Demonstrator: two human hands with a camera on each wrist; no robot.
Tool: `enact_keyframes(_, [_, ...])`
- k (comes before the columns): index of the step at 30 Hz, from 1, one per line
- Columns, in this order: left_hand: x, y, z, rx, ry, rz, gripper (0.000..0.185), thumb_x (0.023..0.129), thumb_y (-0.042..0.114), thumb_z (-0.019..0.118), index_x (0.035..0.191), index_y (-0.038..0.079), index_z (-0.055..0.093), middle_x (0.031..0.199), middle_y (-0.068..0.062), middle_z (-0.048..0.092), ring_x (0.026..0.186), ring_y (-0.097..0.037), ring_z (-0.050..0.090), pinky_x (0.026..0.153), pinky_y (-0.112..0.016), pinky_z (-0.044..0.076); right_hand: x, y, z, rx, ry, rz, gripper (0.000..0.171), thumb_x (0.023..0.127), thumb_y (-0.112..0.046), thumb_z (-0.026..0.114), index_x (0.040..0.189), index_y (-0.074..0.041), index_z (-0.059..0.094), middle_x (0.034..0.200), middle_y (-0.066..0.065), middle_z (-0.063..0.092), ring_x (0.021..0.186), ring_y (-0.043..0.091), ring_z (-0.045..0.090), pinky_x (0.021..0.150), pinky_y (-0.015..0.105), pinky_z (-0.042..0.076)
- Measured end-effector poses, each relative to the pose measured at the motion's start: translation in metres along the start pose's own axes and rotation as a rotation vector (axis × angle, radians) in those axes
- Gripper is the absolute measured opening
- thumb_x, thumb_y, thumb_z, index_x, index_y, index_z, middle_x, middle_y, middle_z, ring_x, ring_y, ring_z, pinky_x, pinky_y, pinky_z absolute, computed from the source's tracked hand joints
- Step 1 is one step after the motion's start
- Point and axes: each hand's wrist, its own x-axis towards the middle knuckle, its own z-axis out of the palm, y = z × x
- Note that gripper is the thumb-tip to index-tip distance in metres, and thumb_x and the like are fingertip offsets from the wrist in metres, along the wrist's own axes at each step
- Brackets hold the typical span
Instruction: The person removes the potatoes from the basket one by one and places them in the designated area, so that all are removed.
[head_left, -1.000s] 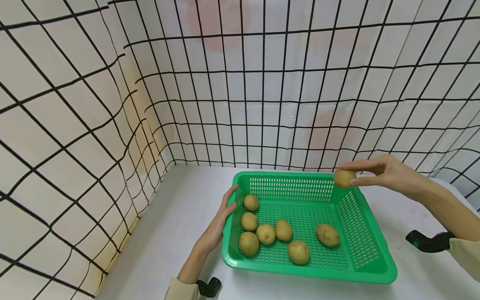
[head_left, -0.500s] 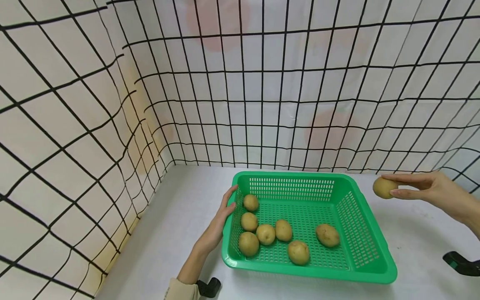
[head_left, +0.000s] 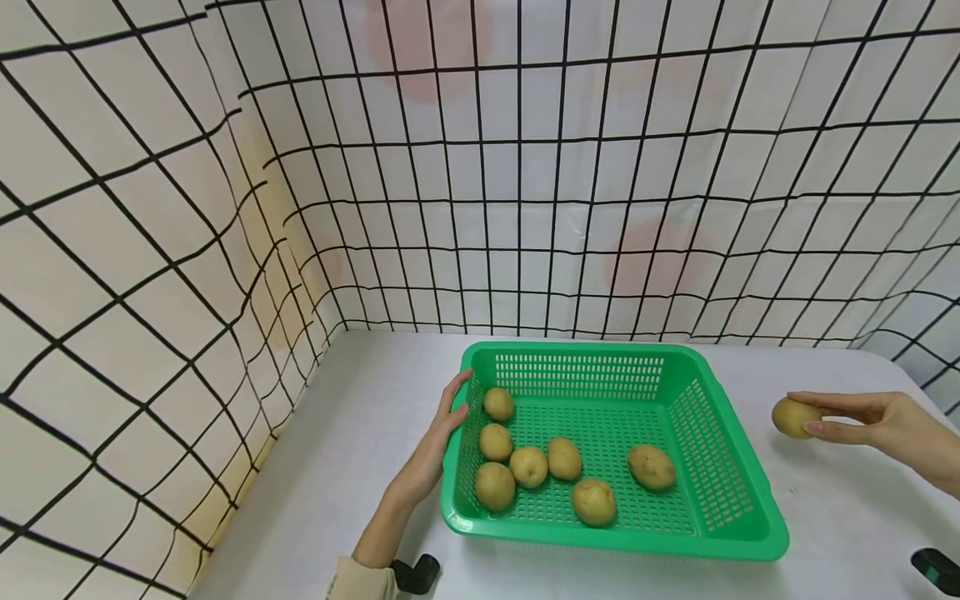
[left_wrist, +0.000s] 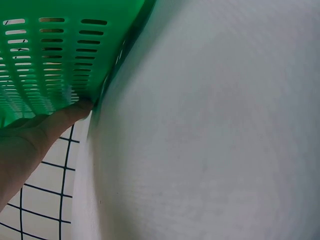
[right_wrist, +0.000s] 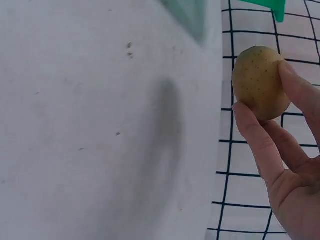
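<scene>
Potato (head_left: 791,417) hangs pinched in the right hand (head_left: 888,423), beside the green basket (head_left: 615,542) (straight-fingered, the left hand (head_left: 426,457) touches its side).

No readable lettering, label, brand, number or sign in any of the three views.
</scene>
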Motion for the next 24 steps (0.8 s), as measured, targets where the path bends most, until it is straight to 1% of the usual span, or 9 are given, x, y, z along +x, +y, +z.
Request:
enact_keyframes(2, [0.000,0.000,0.000,0.001,0.000,0.002,0.051,0.112,0.042,0.028,0.161,0.045,0.014,0.173,0.001,0.008,0.160,-0.033,0.008,0.123,-0.071,0.014,0.000,0.004,0.003,0.019,-0.009,0.024,0.063,0.098,-0.045,0.069,0.151,-0.015,0.055,0.116,-0.050,0.049,0.097,-0.033,0.027,0.096,0.074,0.038])
enact_keyframes(6, [0.000,0.000,0.000,0.001,-0.005,0.000,0.051,0.112,0.042,0.027,0.161,0.045,0.013,0.173,0.000,0.008,0.160,-0.034,0.008,0.123,-0.071,0.014,-0.002,0.011,0.004,0.005,-0.007,0.031,0.064,0.098,-0.044,0.070,0.149,-0.010,0.055,0.115,-0.050,0.048,0.095,-0.032,0.027,0.094,0.074,0.040])
enact_keyframes(8, [0.000,0.000,0.000,0.001,-0.005,-0.001,0.052,0.112,0.043,0.027,0.161,0.045,0.013,0.173,0.000,0.008,0.160,-0.034,0.008,0.123,-0.071,0.014,-0.003,0.014,0.004,-0.012,-0.001,0.029,0.063,0.097,-0.044,0.070,0.148,-0.009,0.056,0.114,-0.049,0.048,0.094,-0.033,0.027,0.092,0.070,0.044])
enact_keyframes(9, [0.000,0.000,0.000,0.000,-0.006,-0.002,0.052,0.112,0.043,0.027,0.161,0.045,0.013,0.173,0.000,0.008,0.160,-0.034,0.008,0.123,-0.071,0.014,-0.003,0.015,0.004,-0.025,0.000,0.026,0.063,0.097,-0.044,0.070,0.148,-0.009,0.057,0.115,-0.049,0.048,0.094,-0.034,0.028,0.090,0.063,0.048])
enact_keyframes(11, [0.000,0.000,0.000,-0.001,-0.006,-0.004,0.052,0.112,0.043,0.027,0.161,0.045,0.012,0.173,0.000,0.008,0.160,-0.034,0.008,0.123,-0.071,0.014,-0.004,0.018,0.004,-0.041,0.001,0.019,0.061,0.097,-0.043,0.071,0.146,-0.009,0.058,0.115,-0.048,0.050,0.095,-0.035,0.031,0.088,0.045,0.054])
enact_keyframes(13, [0.000,0.000,0.000,-0.001,-0.006,-0.005,0.052,0.112,0.043,0.027,0.162,0.044,0.012,0.173,0.000,0.007,0.160,-0.034,0.007,0.123,-0.071,0.014,-0.004,0.021,0.005,-0.042,-0.004,0.014,0.058,0.097,-0.041,0.071,0.145,-0.009,0.060,0.116,-0.047,0.052,0.096,-0.035,0.033,0.080,0.028,0.052])
enact_keyframes(15, [-0.001,0.001,0.000,-0.001,-0.007,-0.006,0.053,0.112,0.044,0.027,0.162,0.044,0.012,0.173,-0.001,0.007,0.160,-0.034,0.007,0.123,-0.071,0.013,-0.005,0.023,0.005,-0.048,-0.004,0.001,0.055,0.097,-0.038,0.072,0.143,-0.009,0.062,0.117,-0.045,0.054,0.098,-0.035,0.036,0.072,0.015,0.045])
enact_keyframes(19, [-0.001,0.001,0.000,-0.001,-0.002,-0.007,0.053,0.111,0.044,0.028,0.162,0.044,0.012,0.173,0.000,0.008,0.160,-0.033,0.007,0.124,-0.071,0.014,-0.005,0.028,0.008,-0.048,-0.003,-0.017,0.053,0.096,-0.035,0.074,0.141,-0.008,0.064,0.117,-0.044,0.056,0.099,-0.034,0.038,0.071,0.012,0.045])
enact_keyframes(24, [-0.001,0.001,0.000,-0.004,-0.003,-0.005,0.053,0.112,0.043,0.028,0.162,0.043,0.012,0.173,-0.001,0.007,0.161,-0.034,0.006,0.124,-0.071,0.013,-0.004,0.033,0.011,-0.059,-0.001,-0.016,0.054,0.095,-0.036,0.075,0.140,-0.009,0.065,0.116,-0.046,0.052,0.098,-0.035,0.037,0.071,0.010,0.043])
